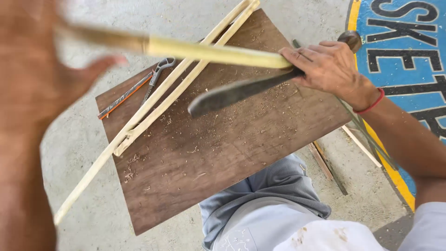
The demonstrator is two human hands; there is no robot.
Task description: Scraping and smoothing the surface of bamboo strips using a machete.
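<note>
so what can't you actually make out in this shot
Head view, the only one:
- Left hand: blurred, close to the lens; its grip on the pale yellow bamboo stick is unreadable.
- Dark curved machete blade: its handle is hidden inside the right hand.
- Two long pale split strips on the brown wooden board: far ends cut off by the top edge.
- Metal pliers: jaws hidden behind the strips.

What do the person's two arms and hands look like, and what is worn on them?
Both hands are bare, with no gloves. The right hand has a thin red band around its wrist, and a white short sleeve covers the upper arm. The left hand is close to the camera and blurred; no band or sleeve shows on that forearm.
</note>
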